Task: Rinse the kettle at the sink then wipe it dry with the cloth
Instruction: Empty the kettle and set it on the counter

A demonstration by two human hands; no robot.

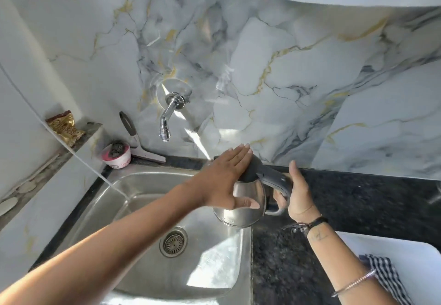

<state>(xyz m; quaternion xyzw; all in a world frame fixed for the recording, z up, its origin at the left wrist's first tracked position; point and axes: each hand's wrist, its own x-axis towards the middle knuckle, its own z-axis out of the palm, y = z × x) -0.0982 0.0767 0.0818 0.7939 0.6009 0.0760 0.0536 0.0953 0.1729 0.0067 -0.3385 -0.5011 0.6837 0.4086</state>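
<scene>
A steel kettle (243, 205) with a dark grey lid and handle hangs over the right rim of the steel sink (143, 185). My right hand (298, 197) grips its handle from the right. My left hand (224, 178) lies flat across the lid and the kettle's left side, fingers spread, thumb on the steel body. A wall tap (167, 118) sticks out above the sink's back, with no water running. A black-and-white checked cloth (386, 276) lies at the lower right, partly behind my right forearm.
A window squeegee (140, 144) and a pink tub with a scrubber (117, 155) stand at the sink's back left corner. A snack packet (64, 126) rests on the left ledge. Dark granite counter (370, 209) runs right of the sink. A white surface (405, 249) holds the cloth.
</scene>
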